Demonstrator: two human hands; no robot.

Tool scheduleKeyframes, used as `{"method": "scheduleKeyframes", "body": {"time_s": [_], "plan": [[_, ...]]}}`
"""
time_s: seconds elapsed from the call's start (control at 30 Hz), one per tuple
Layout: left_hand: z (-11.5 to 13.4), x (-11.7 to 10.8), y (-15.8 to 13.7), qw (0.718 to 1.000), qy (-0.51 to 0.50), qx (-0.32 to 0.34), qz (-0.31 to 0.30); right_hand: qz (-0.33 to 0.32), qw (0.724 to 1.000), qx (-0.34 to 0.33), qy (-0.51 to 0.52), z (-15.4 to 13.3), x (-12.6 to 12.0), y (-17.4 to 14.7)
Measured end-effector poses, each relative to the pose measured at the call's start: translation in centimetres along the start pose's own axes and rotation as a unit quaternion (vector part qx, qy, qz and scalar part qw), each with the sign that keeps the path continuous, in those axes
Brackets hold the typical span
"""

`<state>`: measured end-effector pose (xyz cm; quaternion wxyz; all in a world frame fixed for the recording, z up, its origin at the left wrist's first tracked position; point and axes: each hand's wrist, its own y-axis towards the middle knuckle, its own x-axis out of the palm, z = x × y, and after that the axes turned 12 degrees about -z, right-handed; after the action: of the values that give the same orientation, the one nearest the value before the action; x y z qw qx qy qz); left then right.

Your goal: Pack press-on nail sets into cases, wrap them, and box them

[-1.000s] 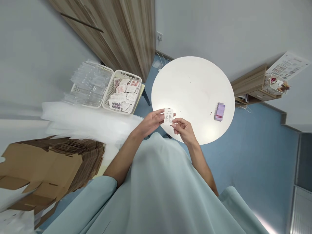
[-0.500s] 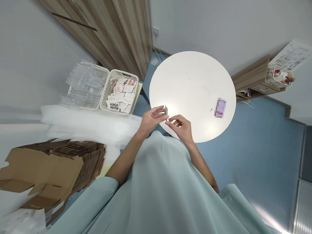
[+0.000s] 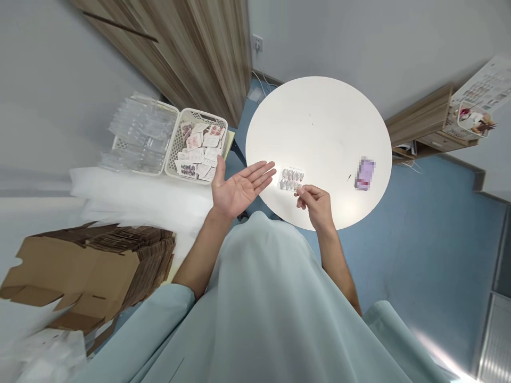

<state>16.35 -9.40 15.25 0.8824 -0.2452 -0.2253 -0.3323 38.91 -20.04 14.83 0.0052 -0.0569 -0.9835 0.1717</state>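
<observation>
- My right hand (image 3: 315,205) pinches the card (image 3: 291,179) near its lower right corner; 2 rows of nail-shaped pieces face up.
- That card is over the round table (image 3: 319,122), just inside its near left edge; whether they touch, I cannot tell.
- My left hand (image 3: 235,194) is spread wide, palm up, by the same edge.
- Near the table's right edge lies a blurred purple thing (image 3: 364,173).
- Beyond my left thumb, 1 basket (image 3: 175,149) holds more cards (image 3: 197,155); clear cases (image 3: 143,130) adjoin it.
- White sheets (image 3: 139,194) and folded cardboard (image 3: 88,271) crowd my left.
</observation>
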Motion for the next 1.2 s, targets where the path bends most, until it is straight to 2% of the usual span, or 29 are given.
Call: {"method": "scheduleKeyframes", "body": {"time_s": [0.1, 0.2, 0.4, 0.63, 0.77, 1.03, 1.13, 1.2], "plan": [[-0.4, 0.0, 0.2, 1.000, 0.020, 0.007, 0.007, -0.072, 0.997, -0.009, 0.009, -0.2, 0.3, -0.3], [-0.9, 0.1, 0.7, 0.999, 0.023, 0.026, 0.028, -0.130, 0.991, -0.003, 0.014, -0.2, 1.7, -0.4], [-1.3, 0.3, 1.4, 0.999, 0.008, 0.030, 0.041, -0.177, 0.984, 0.018, 0.018, 0.6, 4.7, -0.4], [-1.0, 0.4, 1.3, 0.999, -0.021, 0.037, 0.030, -0.144, 0.988, 0.052, -0.006, 1.2, 4.3, 0.0], [-1.0, -0.3, 1.2, 0.999, -0.027, 0.037, 0.027, -0.147, 0.987, 0.066, -0.009, 1.0, 4.8, 0.3], [-2.0, -4.0, 1.1, 0.999, -0.050, 0.018, -0.003, -0.163, 0.983, 0.085, 0.003, 2.7, 7.4, 2.0], [-2.0, -5.2, 1.4, 0.999, -0.029, 0.023, 0.013, -0.162, 0.983, 0.079, 0.032, 4.6, 8.0, 3.7], [-1.8, -6.1, 1.5, 0.999, -0.009, 0.031, 0.034, -0.133, 0.988, 0.074, 0.040, 6.3, 8.0, 5.1]]}}
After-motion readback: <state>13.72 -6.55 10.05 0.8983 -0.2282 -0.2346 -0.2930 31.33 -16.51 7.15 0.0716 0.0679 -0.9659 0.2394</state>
